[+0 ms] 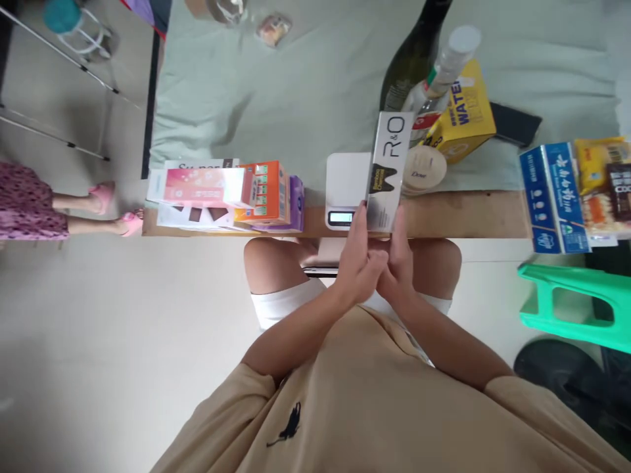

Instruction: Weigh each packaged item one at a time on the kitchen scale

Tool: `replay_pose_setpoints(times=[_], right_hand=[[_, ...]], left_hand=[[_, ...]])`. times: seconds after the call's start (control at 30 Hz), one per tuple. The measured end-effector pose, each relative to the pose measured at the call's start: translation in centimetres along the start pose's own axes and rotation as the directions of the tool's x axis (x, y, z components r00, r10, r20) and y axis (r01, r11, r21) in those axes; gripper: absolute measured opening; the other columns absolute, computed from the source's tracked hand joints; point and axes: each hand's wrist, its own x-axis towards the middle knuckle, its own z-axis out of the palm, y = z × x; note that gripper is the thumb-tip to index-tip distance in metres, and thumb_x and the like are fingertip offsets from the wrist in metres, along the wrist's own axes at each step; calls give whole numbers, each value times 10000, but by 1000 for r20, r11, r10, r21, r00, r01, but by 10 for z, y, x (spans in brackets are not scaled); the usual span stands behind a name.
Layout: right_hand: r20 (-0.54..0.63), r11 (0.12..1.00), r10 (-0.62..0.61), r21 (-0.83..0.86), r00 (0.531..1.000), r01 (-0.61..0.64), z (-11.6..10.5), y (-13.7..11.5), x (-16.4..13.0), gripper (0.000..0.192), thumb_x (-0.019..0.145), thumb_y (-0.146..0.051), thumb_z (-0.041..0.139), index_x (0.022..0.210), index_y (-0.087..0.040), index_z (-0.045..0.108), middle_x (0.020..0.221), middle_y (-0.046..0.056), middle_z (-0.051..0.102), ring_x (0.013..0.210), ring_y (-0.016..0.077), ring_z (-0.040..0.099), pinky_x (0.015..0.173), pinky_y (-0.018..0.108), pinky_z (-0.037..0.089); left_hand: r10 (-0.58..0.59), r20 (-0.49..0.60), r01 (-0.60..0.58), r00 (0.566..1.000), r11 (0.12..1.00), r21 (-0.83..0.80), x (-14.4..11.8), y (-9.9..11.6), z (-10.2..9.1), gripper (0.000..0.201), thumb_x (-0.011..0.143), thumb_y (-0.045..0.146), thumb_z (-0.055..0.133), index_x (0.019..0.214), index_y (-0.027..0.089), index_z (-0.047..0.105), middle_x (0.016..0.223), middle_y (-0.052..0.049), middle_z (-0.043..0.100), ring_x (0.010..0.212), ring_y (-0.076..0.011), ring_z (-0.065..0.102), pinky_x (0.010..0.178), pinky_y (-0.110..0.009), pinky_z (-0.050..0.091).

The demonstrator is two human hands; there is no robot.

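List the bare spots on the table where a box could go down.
Free: the wide green cloth between the stacked boxes and the dark bottle; the wooden edge before the blue box. Crowded: around the scale, where both hands hold the toothpaste box.

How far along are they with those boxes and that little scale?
Looks done: a stack of boxes lies left of the scale. In hand: both the left hand and right hand hold the R&O box above the table edge. Left: the scale's platform is bare; packets wait on the right.
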Motion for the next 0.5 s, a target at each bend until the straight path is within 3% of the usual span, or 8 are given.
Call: replay_pose_setpoints(times=[0.1,0.2,0.33,0.5], right_hand=[[44,1000,14,-9,999,-14,23,-6,23,806,1032,-525,421,1738,-322,89,1643,115,543,1462,288,606,1257,588,508],[78,998,59,-12,995,-58,34,-6,38,756,1028,-485,439,1723,-336,181,1577,90,604,1389,277,650,1221,549,545],[95,996,91,-28,991,-89,33,-1,45,741,1021,-516,464,1707,-323,262,1473,93,680,1260,277,712,1188,538,568],[119,990,136,-48,984,-131,26,13,47,785,1004,-589,507,1707,-345,258,1564,91,622,1401,303,643,1199,597,553]], left_hand=[[-182,-60,181,982,983,-13,12,-9,-18,762,1062,507,415,1709,173,189,1826,-127,208,1729,-322,162,1452,-503,183],[-266,-82,266,960,964,-19,24,-15,-26,760,1037,464,461,1687,145,229,1814,-156,233,1719,-314,210,1449,-513,192],[-332,-85,329,940,943,-44,32,-19,-27,756,1019,436,503,1673,144,263,1799,-171,268,1714,-318,228,1437,-526,223],[-378,-52,376,924,925,-56,37,-23,-23,730,1030,424,491,1677,173,264,1799,-155,277,1700,-316,270,1411,-512,289]])
